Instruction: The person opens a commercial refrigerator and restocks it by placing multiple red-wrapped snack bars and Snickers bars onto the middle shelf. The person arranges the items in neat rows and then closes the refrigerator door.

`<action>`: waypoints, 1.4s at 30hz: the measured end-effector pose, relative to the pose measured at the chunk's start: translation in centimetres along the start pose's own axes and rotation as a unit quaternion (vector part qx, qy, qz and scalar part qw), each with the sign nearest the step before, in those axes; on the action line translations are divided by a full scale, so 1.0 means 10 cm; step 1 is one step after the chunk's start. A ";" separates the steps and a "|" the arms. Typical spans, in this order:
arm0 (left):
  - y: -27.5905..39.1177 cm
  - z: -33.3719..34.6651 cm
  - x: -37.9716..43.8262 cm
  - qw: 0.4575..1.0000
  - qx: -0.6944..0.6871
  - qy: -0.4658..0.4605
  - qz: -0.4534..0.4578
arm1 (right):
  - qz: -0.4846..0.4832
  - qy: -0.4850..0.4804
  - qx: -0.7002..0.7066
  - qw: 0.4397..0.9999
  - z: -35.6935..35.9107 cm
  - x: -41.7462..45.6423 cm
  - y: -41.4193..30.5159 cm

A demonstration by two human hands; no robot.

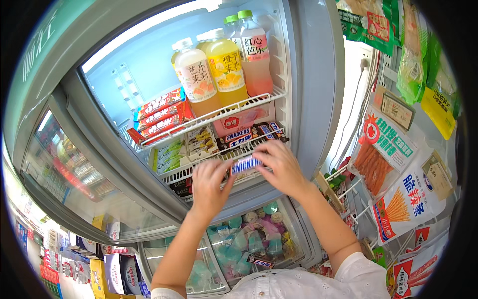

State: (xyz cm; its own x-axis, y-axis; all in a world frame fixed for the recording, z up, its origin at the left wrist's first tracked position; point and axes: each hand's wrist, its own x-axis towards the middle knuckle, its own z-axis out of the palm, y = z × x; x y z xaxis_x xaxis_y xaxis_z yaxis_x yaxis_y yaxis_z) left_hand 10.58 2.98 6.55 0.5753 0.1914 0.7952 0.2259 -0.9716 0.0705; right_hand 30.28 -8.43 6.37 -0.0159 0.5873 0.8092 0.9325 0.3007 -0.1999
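Note:
A Snickers bar (245,167) is held level between my two hands, just outside an upright glass-door fridge. My right hand (282,168) grips its right end. The fingertips of my left hand (211,185) are at the other end, slightly blurred. Behind the bar, a white wire shelf (190,168) carries more Snickers bars (241,137), a box of yellow-and-white wrapped bars (201,141) and green Dove packs (170,155). Dark Dove packs (181,188) sit on a lower level, partly hidden by my left hand.
Bottled fruit drinks (226,69) and red-wrapped bars (160,112) stand on the upper shelf. The fridge's sliding glass door (93,179) is at the left. Below is a glass-topped chest freezer (220,261), with another bar (261,261) on its top. Hanging snack bags (409,202) crowd the right.

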 end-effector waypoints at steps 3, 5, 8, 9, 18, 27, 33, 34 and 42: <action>-0.24 0.05 0.36 0.999 0.037 0.005 -0.007 | -0.014 0.031 -0.029 0.999 0.19 0.36 0.25; -0.43 0.17 0.49 0.997 0.071 0.011 -0.013 | 0.004 0.024 -0.042 0.999 0.33 0.50 0.41; -0.60 0.36 0.64 0.997 0.052 -0.011 -0.063 | 0.008 0.029 -0.093 0.995 0.48 0.64 0.60; -0.65 0.41 0.67 0.995 0.049 -0.019 -0.080 | 0.016 0.018 -0.112 0.993 0.54 0.67 0.65; -0.80 0.60 0.71 0.985 0.053 -0.078 -0.144 | 0.039 -0.031 -0.135 0.990 0.70 0.70 0.78; -0.79 0.66 0.64 0.990 0.077 -0.028 -0.117 | 0.038 0.006 -0.155 0.987 0.76 0.62 0.70; -0.78 0.65 0.64 0.992 0.099 -0.038 -0.075 | 0.031 0.003 -0.169 0.985 0.86 0.62 0.75; -0.77 0.65 0.65 0.991 0.104 -0.040 -0.074 | 0.037 0.000 -0.170 0.985 0.86 0.62 0.76; -0.78 0.68 0.64 0.987 0.114 -0.035 -0.104 | 0.044 0.000 -0.177 0.983 0.85 0.67 0.71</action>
State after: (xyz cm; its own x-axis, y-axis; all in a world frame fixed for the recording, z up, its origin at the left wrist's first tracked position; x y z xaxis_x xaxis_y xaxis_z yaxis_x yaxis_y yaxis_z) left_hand 17.80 12.69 6.99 0.5495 0.4007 0.7332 0.5120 -0.8549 0.0835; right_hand 33.74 4.00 5.66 0.0712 0.5999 0.7969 0.9974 -0.0323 -0.0649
